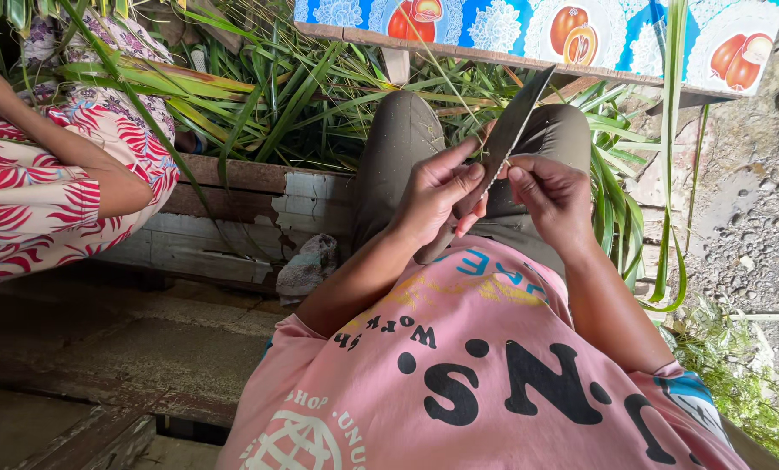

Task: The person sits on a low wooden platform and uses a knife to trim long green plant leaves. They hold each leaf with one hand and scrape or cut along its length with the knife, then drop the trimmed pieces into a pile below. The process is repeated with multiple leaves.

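Note:
My left hand (435,193) grips the handle of a knife (513,122) whose dark blade points up and away over my knees. A thin pale leaf rib (446,77) runs across the blade's edge, and my right hand (553,197) pinches it close to the blade. Both hands are held above my lap, over grey trousers and a pink printed shirt.
A heap of long green palm leaves (259,96) lies ahead by a weathered wooden plank (250,187). Another person in a red-and-white patterned dress (32,200) sits at the left. A table edge with a blue fruit-print cloth (529,30) is beyond my knees; gravel ground (746,218) lies right.

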